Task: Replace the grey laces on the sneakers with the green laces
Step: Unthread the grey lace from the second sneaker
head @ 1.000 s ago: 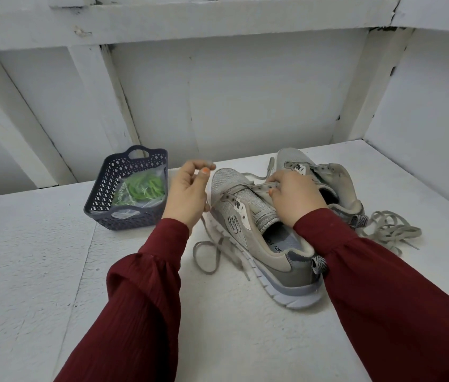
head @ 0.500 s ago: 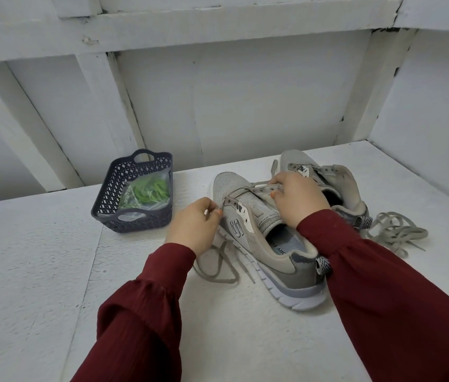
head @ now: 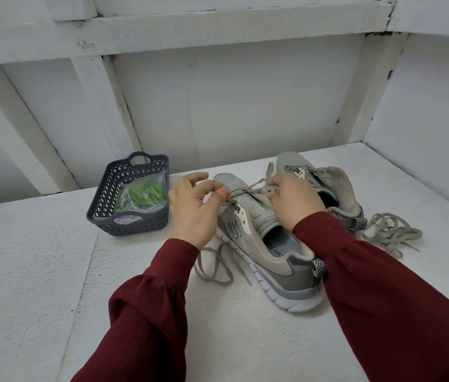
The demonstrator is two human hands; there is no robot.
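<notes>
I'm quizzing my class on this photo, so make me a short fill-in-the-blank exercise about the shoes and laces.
1. The green laces lie bagged inside the dark ____.
2. The left hand pinches a ____ lace at the near sneaker.
3. A loose lace pile lies to the ____ of the far sneaker.

Missing: basket; grey; right

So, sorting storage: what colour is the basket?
Dark navy-grey basket, seen in the head view.
</notes>
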